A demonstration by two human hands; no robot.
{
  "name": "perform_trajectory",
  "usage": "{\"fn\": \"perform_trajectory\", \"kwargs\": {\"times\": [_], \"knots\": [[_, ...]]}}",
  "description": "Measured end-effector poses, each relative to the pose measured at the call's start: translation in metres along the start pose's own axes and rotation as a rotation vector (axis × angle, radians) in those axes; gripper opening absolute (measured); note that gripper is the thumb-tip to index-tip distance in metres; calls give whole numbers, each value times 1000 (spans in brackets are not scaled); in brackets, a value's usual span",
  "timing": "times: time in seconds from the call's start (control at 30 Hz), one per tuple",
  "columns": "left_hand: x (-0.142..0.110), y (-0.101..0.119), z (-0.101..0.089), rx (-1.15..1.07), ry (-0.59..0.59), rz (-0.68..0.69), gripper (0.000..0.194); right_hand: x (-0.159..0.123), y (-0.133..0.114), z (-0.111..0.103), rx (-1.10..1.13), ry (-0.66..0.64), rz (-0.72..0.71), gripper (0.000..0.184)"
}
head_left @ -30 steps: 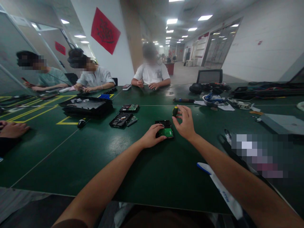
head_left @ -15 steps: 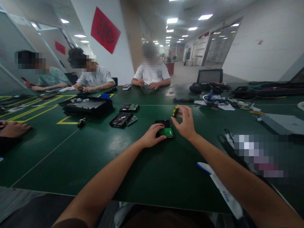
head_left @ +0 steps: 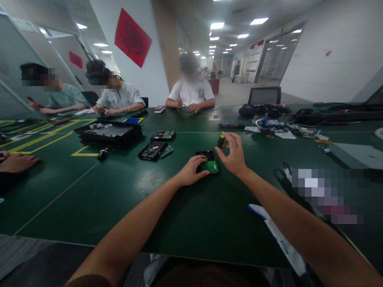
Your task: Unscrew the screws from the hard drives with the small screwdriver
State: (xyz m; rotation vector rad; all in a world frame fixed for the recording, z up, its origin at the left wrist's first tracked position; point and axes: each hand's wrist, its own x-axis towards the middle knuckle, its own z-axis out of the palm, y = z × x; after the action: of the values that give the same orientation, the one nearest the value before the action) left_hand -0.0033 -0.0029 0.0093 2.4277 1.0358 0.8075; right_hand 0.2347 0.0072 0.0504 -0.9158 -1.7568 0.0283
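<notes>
A hard drive (head_left: 212, 166) lies on the green table with its green circuit board facing up and a black part at its far end. My left hand (head_left: 191, 171) grips its left side, fingers across the far part and thumb along the near edge. Just right of the drive, my right hand (head_left: 233, 154) pinches a small screwdriver (head_left: 221, 141) by its dark handle with yellow on it. The handle stands roughly upright above the drive's far right corner. The screwdriver's shaft and tip are too fine to make out.
More drive parts (head_left: 152, 150) and another drive (head_left: 163, 135) lie to the left, near a black tray (head_left: 109, 133). Behind are a dark tool (head_left: 231, 125) and a bowl (head_left: 269, 124) of wires. A white-and-blue strip (head_left: 281, 237) lies under my right forearm. Several people sit around the table.
The screwdriver handle has turned between my right fingers, showing less yellow now. Both hands and the hard drive keep their places.
</notes>
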Motion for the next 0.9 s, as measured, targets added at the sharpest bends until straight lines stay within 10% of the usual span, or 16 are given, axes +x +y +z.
{"fn": "perform_trajectory", "kwargs": {"times": [0.9], "knots": [[0,-2,1,7,2,9,60,-1,2,1,44,2,-17,67]]}}
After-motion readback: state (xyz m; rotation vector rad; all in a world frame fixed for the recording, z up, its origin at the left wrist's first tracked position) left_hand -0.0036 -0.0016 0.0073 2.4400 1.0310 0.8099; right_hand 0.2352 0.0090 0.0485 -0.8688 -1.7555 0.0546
